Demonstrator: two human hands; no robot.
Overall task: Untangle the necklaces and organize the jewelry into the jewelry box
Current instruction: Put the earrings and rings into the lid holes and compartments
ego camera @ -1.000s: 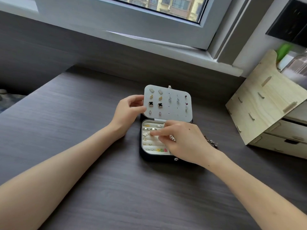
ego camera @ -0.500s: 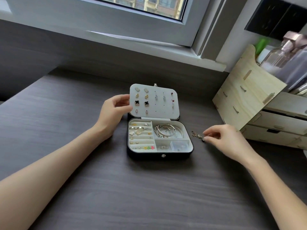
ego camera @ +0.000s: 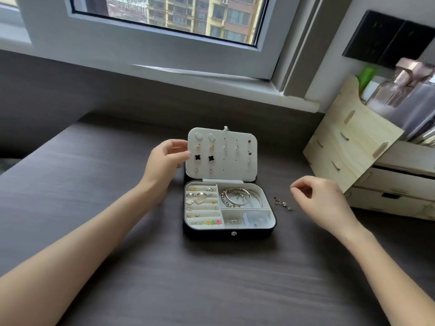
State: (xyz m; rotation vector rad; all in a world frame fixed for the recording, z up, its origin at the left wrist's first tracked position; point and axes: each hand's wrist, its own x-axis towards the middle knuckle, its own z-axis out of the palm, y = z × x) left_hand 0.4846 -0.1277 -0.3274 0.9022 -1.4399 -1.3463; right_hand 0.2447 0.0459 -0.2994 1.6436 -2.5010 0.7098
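An open black jewelry box (ego camera: 211,233) is set on the dark worktop (ego camera: 211,290), with bangles (ego camera: 237,196) laid in its far right compartment. Just right of it, small loose earrings (ego camera: 283,204) are scattered. The right hand (ego camera: 322,201) is held above them with fingers curled; whether anything is pinched cannot be told. Further back, the left edge of the upright lid (ego camera: 235,165) is gripped by the left hand (ego camera: 162,165).

Soft daylight came in through the window (ego camera: 174,15), and the jewelry box (ego camera: 211,233) below it threw only a faint shadow on the desk (ego camera: 94,196). Right of the window the bottle (ego camera: 395,90) was blurred, and straight lines bowed near the edges.
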